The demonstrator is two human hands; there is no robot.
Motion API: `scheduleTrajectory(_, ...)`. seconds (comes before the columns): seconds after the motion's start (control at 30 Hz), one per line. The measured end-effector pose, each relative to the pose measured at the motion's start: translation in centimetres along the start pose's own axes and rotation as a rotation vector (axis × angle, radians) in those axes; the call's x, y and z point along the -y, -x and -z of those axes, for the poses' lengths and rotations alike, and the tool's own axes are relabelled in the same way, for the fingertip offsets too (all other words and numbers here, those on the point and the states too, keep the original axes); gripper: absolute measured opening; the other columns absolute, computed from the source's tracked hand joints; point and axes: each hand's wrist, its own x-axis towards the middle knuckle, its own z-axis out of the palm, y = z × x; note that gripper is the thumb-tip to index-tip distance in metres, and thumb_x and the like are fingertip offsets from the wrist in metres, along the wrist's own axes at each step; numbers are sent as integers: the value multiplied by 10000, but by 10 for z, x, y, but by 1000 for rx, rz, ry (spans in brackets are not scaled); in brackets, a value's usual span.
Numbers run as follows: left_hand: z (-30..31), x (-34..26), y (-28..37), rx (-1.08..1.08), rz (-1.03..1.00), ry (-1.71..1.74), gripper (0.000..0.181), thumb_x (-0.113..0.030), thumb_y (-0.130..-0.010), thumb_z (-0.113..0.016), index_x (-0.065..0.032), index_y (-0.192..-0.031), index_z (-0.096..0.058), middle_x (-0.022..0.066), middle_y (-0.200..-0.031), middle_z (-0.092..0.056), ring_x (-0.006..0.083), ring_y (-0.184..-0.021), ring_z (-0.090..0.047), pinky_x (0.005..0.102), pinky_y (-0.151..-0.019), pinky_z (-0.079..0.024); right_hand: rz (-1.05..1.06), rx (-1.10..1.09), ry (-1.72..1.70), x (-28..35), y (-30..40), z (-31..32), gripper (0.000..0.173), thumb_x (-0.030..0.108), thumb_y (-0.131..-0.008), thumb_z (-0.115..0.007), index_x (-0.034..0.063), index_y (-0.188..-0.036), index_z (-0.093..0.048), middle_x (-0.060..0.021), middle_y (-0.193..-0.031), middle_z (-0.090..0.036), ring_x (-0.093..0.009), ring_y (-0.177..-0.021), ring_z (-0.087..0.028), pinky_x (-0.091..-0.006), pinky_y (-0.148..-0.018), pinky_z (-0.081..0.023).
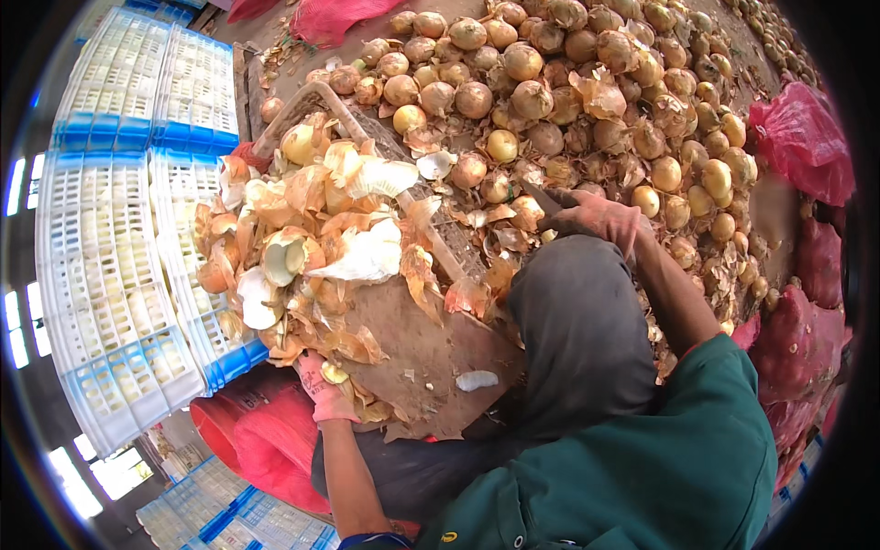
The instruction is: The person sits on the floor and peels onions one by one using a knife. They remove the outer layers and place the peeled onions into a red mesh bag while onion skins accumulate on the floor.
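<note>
My left hand point(323, 392), in a pink glove, is low at the left edge of a brown board point(419, 344), touching onion skins, with a small pale onion piece point(335, 373) beside its fingers. In my gloved right hand point(595, 218) is a knife point(541, 199), its blade pointing up and left over the onions. A crate point(333, 103) heaped with dry onion skins point(323, 206) stands in front of me, against the board. A white onion piece point(476, 380) lies on the board. My knee partly hides the right side of the board.
A large pile of unpeeled onions point(533, 100) spreads ahead and to the right. Stacked white and blue plastic crates point(103, 275) rise at the left. Red mesh sacks point(801, 344) stand at the right; a red bucket point(213, 426) with pink mesh is at the lower left.
</note>
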Motion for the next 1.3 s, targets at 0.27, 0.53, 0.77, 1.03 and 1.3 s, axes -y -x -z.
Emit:
scheduleTrajectory(0.27, -14, 29, 12, -39, -3, 31, 519, -205, -795, -689, 27, -1244, -572, 230, -1186, -607, 422, -1113, -558, 448, -944, -481, 19, 281, -599, -22, -97, -24, 279, 119, -893, -596, 98, -1140, -724, -17, -809, -699, -133, -660, -639, -264, -549, -498)
scheduleTrajectory(0.53, 44, -27, 17, 17, -28, 92, 543, -160, -798, -691, 36, -1275, -524, 268, -1215, -574, 432, -1125, -553, 456, -954, -469, -205, 475, -1424, -40, -121, -37, 285, 176, -1022, -467, -16, -1203, -574, -15, -725, -609, -115, -625, -594, -209, -434, -465)
scheduleTrajectory(0.77, 105, -72, 54, 50, 204, -67, 647, -238, -820, -734, 11, -1361, -482, 254, -1321, -528, 415, -1198, -531, 478, -1011, -433, 131, -48, -695, 15, 1, 54, 364, 125, -855, -632, 24, -1205, -644, -52, -1105, -668, -115, -862, -646, -244, -759, -534)
scheduleTrajectory(1.03, 128, -126, 96, -326, 39, 627, 670, -106, -770, -758, 22, -1369, -486, 261, -1260, -572, 456, -1179, -543, 496, -1031, -419, 80, 281, -965, 155, 78, 109, 515, 120, -876, -597, 9, -1365, -478, -110, -970, -643, -88, -580, -561, -223, -412, -431)
scheduleTrajectory(1.3, 84, -105, 124, -419, -177, 815, 685, -113, -865, -686, 56, -1451, -375, 262, -1344, -547, 398, -1283, -519, 459, -1070, -404, 94, 784, -1221, 188, 110, -68, 296, 117, -938, -552, 26, -1218, -516, -113, -973, -638, -153, -694, -607, -274, -538, -486)
